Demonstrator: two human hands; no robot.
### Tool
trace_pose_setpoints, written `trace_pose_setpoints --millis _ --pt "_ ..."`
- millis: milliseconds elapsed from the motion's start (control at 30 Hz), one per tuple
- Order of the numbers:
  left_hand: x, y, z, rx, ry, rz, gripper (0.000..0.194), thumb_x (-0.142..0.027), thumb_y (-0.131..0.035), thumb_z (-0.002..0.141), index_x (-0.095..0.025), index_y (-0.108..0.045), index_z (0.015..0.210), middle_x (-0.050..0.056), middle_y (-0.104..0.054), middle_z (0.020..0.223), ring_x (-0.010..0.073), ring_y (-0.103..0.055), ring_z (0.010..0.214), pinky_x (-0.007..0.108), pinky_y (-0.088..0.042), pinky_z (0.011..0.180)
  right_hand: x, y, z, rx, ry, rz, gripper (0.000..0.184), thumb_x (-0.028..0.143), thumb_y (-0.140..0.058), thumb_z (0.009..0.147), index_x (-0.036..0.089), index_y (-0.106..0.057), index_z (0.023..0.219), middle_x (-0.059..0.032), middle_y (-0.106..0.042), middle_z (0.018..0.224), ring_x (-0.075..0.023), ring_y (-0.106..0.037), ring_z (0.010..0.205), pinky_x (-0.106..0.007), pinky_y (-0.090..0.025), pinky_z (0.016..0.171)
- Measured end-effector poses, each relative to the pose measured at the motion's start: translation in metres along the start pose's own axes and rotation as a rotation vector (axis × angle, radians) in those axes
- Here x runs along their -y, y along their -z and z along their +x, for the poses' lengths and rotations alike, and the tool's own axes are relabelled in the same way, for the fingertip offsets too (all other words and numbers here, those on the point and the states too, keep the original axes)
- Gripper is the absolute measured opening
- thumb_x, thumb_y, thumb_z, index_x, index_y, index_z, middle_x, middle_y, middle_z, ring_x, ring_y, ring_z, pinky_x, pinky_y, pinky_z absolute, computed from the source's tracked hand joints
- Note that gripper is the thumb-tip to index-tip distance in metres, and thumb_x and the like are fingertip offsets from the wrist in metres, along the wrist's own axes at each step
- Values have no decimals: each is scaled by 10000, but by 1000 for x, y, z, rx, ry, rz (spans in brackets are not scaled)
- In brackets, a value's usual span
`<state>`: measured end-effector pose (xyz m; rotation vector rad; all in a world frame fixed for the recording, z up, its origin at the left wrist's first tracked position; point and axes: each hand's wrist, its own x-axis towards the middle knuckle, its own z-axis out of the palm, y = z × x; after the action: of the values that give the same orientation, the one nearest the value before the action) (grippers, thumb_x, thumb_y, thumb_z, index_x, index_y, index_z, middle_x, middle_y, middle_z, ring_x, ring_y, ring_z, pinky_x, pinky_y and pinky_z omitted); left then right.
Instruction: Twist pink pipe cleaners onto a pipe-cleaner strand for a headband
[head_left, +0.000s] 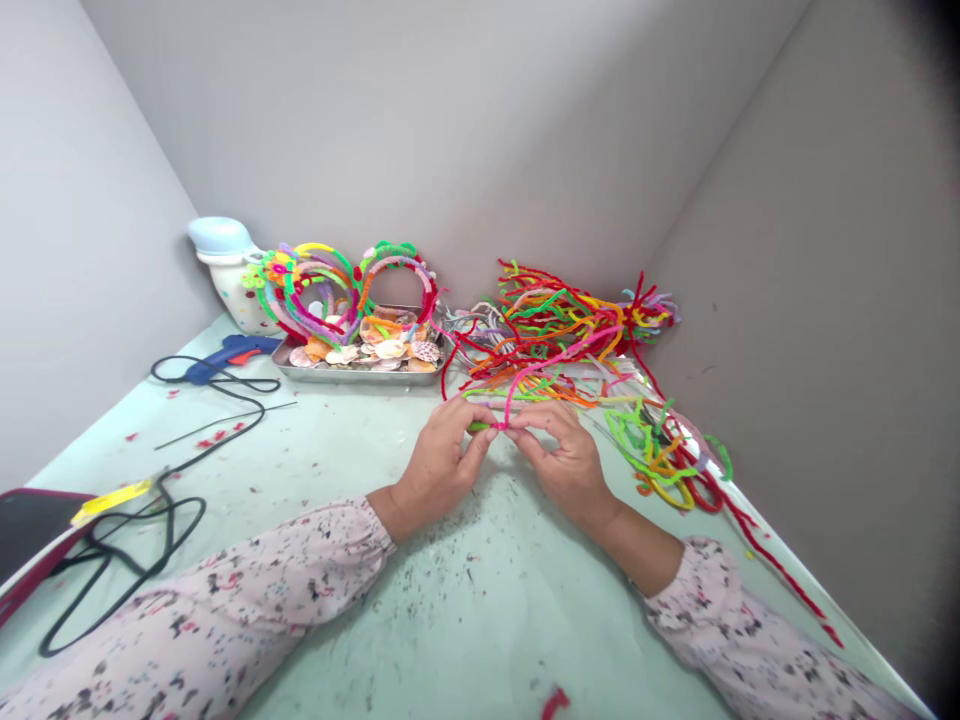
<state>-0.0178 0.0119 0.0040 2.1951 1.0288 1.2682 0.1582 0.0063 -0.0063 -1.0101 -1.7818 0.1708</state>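
My left hand (pixel 442 468) and my right hand (pixel 562 462) meet at the middle of the table, with their fingertips pinching a pink pipe cleaner (pixel 501 418). A short green pipe cleaner piece (pixel 478 427) sits in the left fingers, partly hidden. The pink strand rises from the fingers toward a tangled heap of multicoloured pipe cleaners (pixel 555 325) just beyond my hands. A second heap of curled green, yellow and red pipe cleaners (pixel 660 462) lies beyond my right hand.
A metal tray of seashells (pixel 360 368) stands at the back, with pipe-cleaner hoops (pixel 337 290) behind it. On the left are a blue glue gun (pixel 229 356), its black cord (pixel 176 470) and a dark flat device (pixel 30 530). Grey walls (pixel 810 300) bound the pale green table (pixel 480 620).
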Motion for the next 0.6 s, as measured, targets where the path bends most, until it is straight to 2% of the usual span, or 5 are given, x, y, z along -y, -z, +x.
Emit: trace_pose_setpoints --millis 600 --pt "1 -1 -1 -19 -1 16 97 -234 -495 885 -183 -571 919 42 -610 867 174 -547 844 330 -434 821 -1 2 -2 -21 90 -90 132 222 -621 827 299 -655 928 -12 -657 932 -199 -598 956 -400 -445 861"
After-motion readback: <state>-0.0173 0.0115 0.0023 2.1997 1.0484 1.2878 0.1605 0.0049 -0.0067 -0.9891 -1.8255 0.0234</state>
